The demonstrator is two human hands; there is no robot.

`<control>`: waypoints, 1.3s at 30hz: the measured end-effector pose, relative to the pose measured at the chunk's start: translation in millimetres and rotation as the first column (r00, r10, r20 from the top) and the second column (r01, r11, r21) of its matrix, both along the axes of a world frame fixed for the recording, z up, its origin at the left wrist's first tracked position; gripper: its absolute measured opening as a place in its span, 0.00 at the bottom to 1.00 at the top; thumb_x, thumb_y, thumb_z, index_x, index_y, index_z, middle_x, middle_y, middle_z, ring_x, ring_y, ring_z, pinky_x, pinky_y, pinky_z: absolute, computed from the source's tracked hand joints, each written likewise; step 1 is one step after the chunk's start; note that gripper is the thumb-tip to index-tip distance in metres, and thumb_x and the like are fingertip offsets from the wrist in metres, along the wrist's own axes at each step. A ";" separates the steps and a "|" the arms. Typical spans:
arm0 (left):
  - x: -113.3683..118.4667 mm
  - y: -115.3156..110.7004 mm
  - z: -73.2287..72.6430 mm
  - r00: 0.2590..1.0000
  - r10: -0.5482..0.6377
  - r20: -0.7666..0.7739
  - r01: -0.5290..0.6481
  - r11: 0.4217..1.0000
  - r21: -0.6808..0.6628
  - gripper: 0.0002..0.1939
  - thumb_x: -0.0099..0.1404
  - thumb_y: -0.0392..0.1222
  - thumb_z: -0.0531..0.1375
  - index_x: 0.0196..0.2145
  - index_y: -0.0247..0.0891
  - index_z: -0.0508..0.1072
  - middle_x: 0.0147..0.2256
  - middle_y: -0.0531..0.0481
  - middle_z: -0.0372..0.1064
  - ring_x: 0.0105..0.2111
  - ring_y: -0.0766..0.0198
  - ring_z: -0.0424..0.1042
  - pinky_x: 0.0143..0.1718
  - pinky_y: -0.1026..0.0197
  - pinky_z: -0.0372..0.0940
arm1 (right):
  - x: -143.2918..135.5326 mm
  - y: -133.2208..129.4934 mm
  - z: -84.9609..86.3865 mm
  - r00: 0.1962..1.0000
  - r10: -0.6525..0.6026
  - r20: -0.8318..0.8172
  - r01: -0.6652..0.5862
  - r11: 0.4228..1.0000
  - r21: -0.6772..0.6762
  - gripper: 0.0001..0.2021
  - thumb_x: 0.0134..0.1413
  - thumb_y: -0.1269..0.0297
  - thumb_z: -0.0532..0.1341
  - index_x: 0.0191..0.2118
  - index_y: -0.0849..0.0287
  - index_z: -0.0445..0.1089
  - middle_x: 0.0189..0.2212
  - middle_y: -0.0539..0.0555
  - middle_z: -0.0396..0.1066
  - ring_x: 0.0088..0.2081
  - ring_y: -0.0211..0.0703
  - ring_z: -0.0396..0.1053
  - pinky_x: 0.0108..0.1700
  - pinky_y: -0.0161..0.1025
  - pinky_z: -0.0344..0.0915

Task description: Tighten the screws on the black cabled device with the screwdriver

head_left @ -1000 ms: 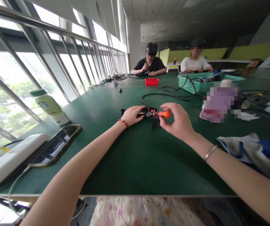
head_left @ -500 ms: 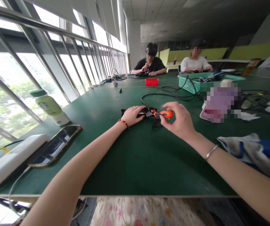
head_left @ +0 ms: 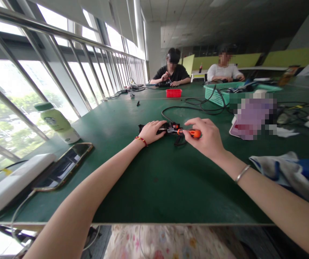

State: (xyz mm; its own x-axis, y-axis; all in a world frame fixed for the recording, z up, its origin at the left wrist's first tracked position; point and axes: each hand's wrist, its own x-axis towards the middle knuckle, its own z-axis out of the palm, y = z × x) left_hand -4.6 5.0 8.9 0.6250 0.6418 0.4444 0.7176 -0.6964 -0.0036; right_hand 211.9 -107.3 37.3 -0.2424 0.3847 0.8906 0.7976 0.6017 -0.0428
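Note:
On the green table lies a black device with some orange parts, a black cable running from it. My left hand rests over its left part, fingers wrapped on it and thumb toward the middle. An orange-handled screwdriver lies nearly level, its metal shaft reaching left to the device. My right hand has thumb and a finger closed on the front of the screwdriver's handle, the rounded handle end showing between the fingers. Where the screwdriver's tip meets the device is too small to tell.
Left: a bottle, a phone and a white power strip. Ahead: a red basket, a green basket and cables. Right: a purple phone-like object and a cloth. Two people sit at the far side.
The screwdriver has shifted slightly right, and more of its shaft shows. My right hand has changed its finger position on the handle. My left hand stays in place.

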 end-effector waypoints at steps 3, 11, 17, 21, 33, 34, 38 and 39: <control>-0.3 0.7 -0.4 1.000 0.006 -0.004 -0.006 1.000 0.003 0.25 0.64 0.47 0.54 0.57 0.37 0.64 0.48 0.43 0.70 0.47 0.54 0.70 0.49 0.54 0.64 | 0.6 0.1 -0.1 0.999 -0.031 -0.018 0.031 1.000 -0.008 0.06 0.52 0.63 0.60 0.37 0.54 0.67 0.22 0.48 0.70 0.27 0.43 0.66 0.34 0.39 0.64; -0.1 -0.5 0.5 1.000 0.018 -0.025 -0.017 1.000 0.008 0.26 0.64 0.47 0.53 0.58 0.36 0.62 0.48 0.43 0.70 0.47 0.55 0.70 0.49 0.55 0.63 | 1.3 0.8 -0.5 0.996 -0.071 -0.049 0.068 0.997 -0.044 0.08 0.50 0.63 0.59 0.38 0.55 0.67 0.25 0.50 0.71 0.27 0.44 0.66 0.32 0.39 0.64; -0.3 -0.5 0.3 0.999 0.015 -0.029 -0.015 1.000 0.011 0.26 0.65 0.47 0.52 0.59 0.36 0.61 0.48 0.43 0.70 0.47 0.55 0.70 0.49 0.55 0.63 | 1.3 -0.3 -2.1 0.995 -0.042 -0.090 0.036 0.997 -0.066 0.13 0.51 0.63 0.59 0.43 0.55 0.66 0.28 0.51 0.72 0.29 0.44 0.69 0.33 0.40 0.64; -0.1 -0.6 -0.1 1.000 0.016 -0.027 -0.016 1.000 0.014 0.26 0.65 0.47 0.52 0.58 0.37 0.62 0.48 0.44 0.70 0.47 0.55 0.70 0.49 0.55 0.63 | 0.9 0.0 -1.6 0.996 0.000 -0.094 -0.003 1.000 -0.029 0.18 0.49 0.66 0.59 0.48 0.57 0.64 0.34 0.54 0.73 0.32 0.46 0.69 0.37 0.41 0.65; -0.2 1.5 -1.4 1.000 0.009 -0.020 -0.009 1.000 0.008 0.26 0.65 0.47 0.52 0.58 0.37 0.62 0.50 0.44 0.70 0.48 0.55 0.70 0.51 0.54 0.63 | 3.3 -0.1 -2.0 0.999 -0.002 -0.032 0.000 0.997 -0.072 0.15 0.55 0.61 0.57 0.47 0.56 0.68 0.28 0.51 0.73 0.28 0.42 0.69 0.33 0.39 0.65; -0.2 1.5 -1.4 1.000 0.010 -0.020 -0.010 1.000 0.008 0.26 0.65 0.47 0.52 0.58 0.37 0.62 0.49 0.43 0.70 0.48 0.55 0.70 0.51 0.55 0.63 | 3.4 0.3 -2.1 0.999 0.023 -0.039 -0.025 0.998 -0.051 0.17 0.53 0.63 0.58 0.49 0.56 0.66 0.31 0.52 0.73 0.30 0.43 0.69 0.35 0.40 0.66; -0.5 2.6 -2.2 1.000 0.013 -0.028 -0.013 1.000 0.007 0.26 0.64 0.48 0.52 0.59 0.36 0.61 0.49 0.43 0.70 0.47 0.55 0.70 0.50 0.55 0.63 | 2.5 1.2 -1.7 0.995 0.098 -0.021 -0.097 0.995 0.015 0.20 0.50 0.66 0.58 0.51 0.57 0.62 0.38 0.55 0.72 0.36 0.46 0.70 0.40 0.42 0.67; -0.6 3.1 -2.6 0.999 0.013 -0.030 -0.013 1.000 0.007 0.27 0.64 0.48 0.52 0.59 0.37 0.61 0.49 0.44 0.70 0.47 0.55 0.70 0.50 0.55 0.63 | 2.0 1.0 -1.5 0.996 0.093 -0.008 -0.093 0.995 0.021 0.18 0.51 0.66 0.59 0.49 0.57 0.63 0.37 0.55 0.72 0.36 0.46 0.70 0.40 0.42 0.67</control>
